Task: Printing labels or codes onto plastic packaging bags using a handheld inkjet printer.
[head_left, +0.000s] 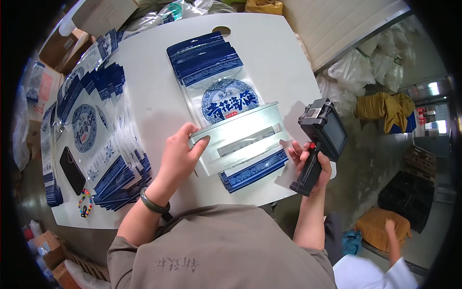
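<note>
My left hand (179,150) grips the left end of a pale metal frame (240,126) with a long slot, thumb on top. The frame lies across a stack of clear and blue printed plastic bags (204,65), hiding part of the top bag's lower half. My right hand (313,166) is closed round the black handle of a handheld inkjet printer (321,126), which has a red button and a screen. The printer is at the right end of the frame, its head raised beside it. Whether the right fingertips touch the frame, I cannot tell.
More printed bags (103,118) lie fanned out on the left of the white table (272,58), with a black phone (72,171) and a beaded strap (85,204) on them. Cardboard boxes (103,17) crowd the far left. A person's arm (393,245) reaches over a brown sack at lower right.
</note>
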